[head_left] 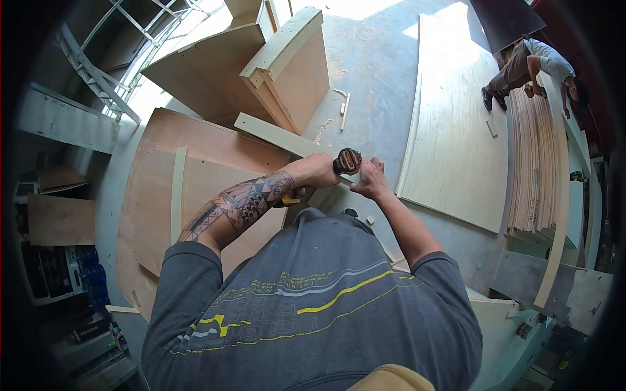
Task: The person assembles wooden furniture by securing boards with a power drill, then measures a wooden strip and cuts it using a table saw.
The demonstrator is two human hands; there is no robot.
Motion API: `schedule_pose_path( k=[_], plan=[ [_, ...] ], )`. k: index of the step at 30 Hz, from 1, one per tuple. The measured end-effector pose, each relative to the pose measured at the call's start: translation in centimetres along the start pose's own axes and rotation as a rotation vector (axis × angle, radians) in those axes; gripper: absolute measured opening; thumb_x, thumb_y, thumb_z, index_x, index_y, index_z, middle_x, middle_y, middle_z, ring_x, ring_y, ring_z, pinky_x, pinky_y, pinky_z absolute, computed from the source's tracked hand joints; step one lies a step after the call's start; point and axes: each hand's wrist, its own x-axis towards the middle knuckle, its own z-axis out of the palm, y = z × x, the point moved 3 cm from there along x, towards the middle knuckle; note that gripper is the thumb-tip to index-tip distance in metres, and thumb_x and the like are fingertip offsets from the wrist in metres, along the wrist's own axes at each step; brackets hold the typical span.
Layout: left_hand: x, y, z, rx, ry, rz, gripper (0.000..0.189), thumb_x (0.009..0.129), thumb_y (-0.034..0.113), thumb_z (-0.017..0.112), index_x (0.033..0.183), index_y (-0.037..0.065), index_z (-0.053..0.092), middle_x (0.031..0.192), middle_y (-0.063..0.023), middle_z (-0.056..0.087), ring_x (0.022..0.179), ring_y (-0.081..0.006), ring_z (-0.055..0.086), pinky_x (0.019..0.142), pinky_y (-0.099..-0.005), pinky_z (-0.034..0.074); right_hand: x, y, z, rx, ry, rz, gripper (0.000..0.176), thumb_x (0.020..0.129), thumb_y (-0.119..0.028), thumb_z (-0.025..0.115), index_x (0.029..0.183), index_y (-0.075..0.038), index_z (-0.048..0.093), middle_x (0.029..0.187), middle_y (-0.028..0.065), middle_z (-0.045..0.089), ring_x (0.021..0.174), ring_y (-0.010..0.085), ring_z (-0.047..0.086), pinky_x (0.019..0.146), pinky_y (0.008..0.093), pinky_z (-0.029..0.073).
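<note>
A large brown plywood sheet (215,150) lies on the concrete floor (372,65), with a long pale wooden batten (274,133) across its far right corner. Over the batten's near end, the left hand (318,171) closes its grip around a dark power tool (347,161). The right hand (370,181) touches the tool's head, its grip unclear. The tool looks rigid and weighty, best held by its handle.

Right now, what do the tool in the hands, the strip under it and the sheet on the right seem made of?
The tool: probably hard plastic, its dark reddish-brown cap glossy, a yellow part below the left hand. The strip: bare pale wood, matt, square-edged. The sheet: likely plywood, pale and unfinished; plies too small to see.
</note>
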Motion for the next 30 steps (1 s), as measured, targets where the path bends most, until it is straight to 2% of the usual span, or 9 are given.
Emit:
schedule_pose_path(
  k=[2, 4, 8, 10, 13, 20, 23, 28, 30],
  plan=[
    [0.3, 0.6, -0.3, 0.030, -0.035, -0.003, 0.047, 0.087, 0.038, 0.071, 0.105, -0.005, 0.075, 0.100, -0.0292, 0.075, 0.099, -0.0401, 0.075, 0.086, -0.0462, 0.059, -0.1, 0.6, 0.3, 0.014, 0.009, 0.018, 0.077, 0.061, -0.034, 0.091, 0.127, -0.008, 0.061, 0.122, 0.0116, 0.068, 0.120, 0.0333, 0.054, 0.108, 0.0441, 0.039],
    [-0.2, 1.2, -0.7, 0.004, -0.076, -0.030, 0.040, 0.090, 0.037, 0.068, 0.109, 0.003, 0.073, 0.093, -0.0245, 0.075, 0.087, -0.0385, 0.074, 0.080, -0.0456, 0.058, -0.4, 1.0, 0.5, 0.019, 0.036, -0.023, 0.074, 0.063, -0.032, 0.090, 0.127, -0.008, 0.062, 0.123, 0.0118, 0.069, 0.120, 0.0328, 0.055, 0.108, 0.0437, 0.040],
    [1.3, 0.3, 0.3, 0.067, -0.074, 0.010, 0.038, 0.090, 0.035, 0.067, 0.111, 0.003, 0.071, 0.095, -0.0240, 0.074, 0.091, -0.0385, 0.074, 0.082, -0.0457, 0.058, -0.6, 1.7, 1.1, 0.063, 0.069, -0.036, 0.071, 0.064, -0.030, 0.089, 0.126, -0.008, 0.062, 0.122, 0.0128, 0.069, 0.120, 0.0327, 0.056, 0.107, 0.0436, 0.041],
    [0.9, 1.4, 0.0, 0.075, -0.057, 0.074, 0.039, 0.090, 0.034, 0.066, 0.110, 0.003, 0.074, 0.101, -0.0280, 0.074, 0.099, -0.0445, 0.072, 0.086, -0.0476, 0.058, -0.7, 1.8, 1.0, 0.072, 0.058, -0.039, 0.069, 0.064, -0.028, 0.088, 0.125, -0.007, 0.062, 0.120, 0.0128, 0.069, 0.120, 0.0330, 0.056, 0.107, 0.0438, 0.042],
    [1.4, 1.7, 0.7, 0.079, -0.059, 0.070, 0.036, 0.090, 0.029, 0.066, 0.114, 0.004, 0.071, 0.101, -0.0252, 0.074, 0.098, -0.0404, 0.073, 0.086, -0.0458, 0.058, -1.0, 2.3, 0.8, 0.096, 0.083, -0.052, 0.068, 0.064, -0.027, 0.088, 0.124, -0.007, 0.062, 0.118, 0.0127, 0.069, 0.121, 0.0331, 0.056, 0.107, 0.0437, 0.042],
    [2.0, 3.2, 1.1, 0.065, -0.122, 0.015, 0.038, 0.089, 0.028, 0.066, 0.117, 0.003, 0.069, 0.102, -0.0262, 0.074, 0.098, -0.0410, 0.073, 0.087, -0.0457, 0.058, -1.9, 3.4, 1.1, 0.129, 0.100, -0.052, 0.067, 0.061, -0.025, 0.088, 0.121, -0.006, 0.063, 0.116, 0.0137, 0.069, 0.119, 0.0341, 0.056, 0.105, 0.0442, 0.044],
    [2.0, 3.7, 1.0, 0.088, -0.138, -0.005, 0.039, 0.089, 0.028, 0.066, 0.118, 0.003, 0.069, 0.103, -0.0260, 0.074, 0.097, -0.0403, 0.073, 0.086, -0.0458, 0.059, -1.5, 3.7, 1.5, 0.104, 0.059, -0.057, 0.073, 0.061, -0.028, 0.087, 0.126, -0.006, 0.061, 0.120, 0.0136, 0.069, 0.120, 0.0330, 0.055, 0.105, 0.0435, 0.042],
    [2.4, 2.7, 1.1, 0.062, -0.089, -0.040, 0.038, 0.090, 0.028, 0.066, 0.119, 0.002, 0.068, 0.098, -0.0253, 0.074, 0.091, -0.0380, 0.075, 0.081, -0.0454, 0.059, -0.6, 3.3, 1.6, 0.094, 0.080, -0.097, 0.072, 0.059, -0.026, 0.088, 0.123, -0.005, 0.062, 0.115, 0.0145, 0.069, 0.118, 0.0337, 0.056, 0.104, 0.0442, 0.043],
    [2.7, 2.1, 1.2, 0.052, -0.084, -0.048, 0.037, 0.090, 0.029, 0.065, 0.116, 0.002, 0.070, 0.099, -0.0261, 0.075, 0.094, -0.0396, 0.074, 0.083, -0.0459, 0.059, -0.2, 3.0, 1.5, 0.091, 0.079, -0.101, 0.070, 0.059, -0.025, 0.089, 0.121, -0.006, 0.063, 0.114, 0.0147, 0.069, 0.117, 0.0339, 0.057, 0.104, 0.0444, 0.044]
  ],
)
